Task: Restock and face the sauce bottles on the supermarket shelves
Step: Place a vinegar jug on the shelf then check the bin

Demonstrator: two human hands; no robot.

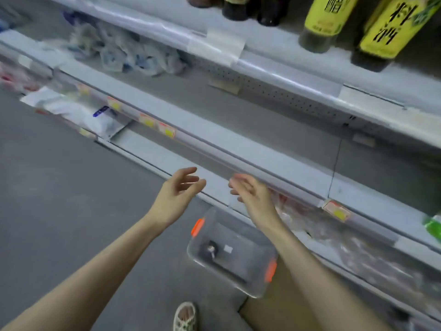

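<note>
Hovering empty and loosely spread above the clear storage bin (241,266), the left hand (177,189) and right hand (253,195) seem between bottles, next needing a fresh grasp.

The only view comes from a wide-angle camera on the person's head, looking forward and steeply down onto a clear bin (238,237) on the floor (59,187), which lies close, low in the middle of the frame. The view is rolled, so the shelf rail (238,161) beyond the bin crosses slantwise from upper left to lower right, and the yellow-labelled bottles (379,27), furthest beyond the bin, are cut off at the top edge. A sandalled foot (185,317) just nearer than the bin touches the bottom edge.
</note>
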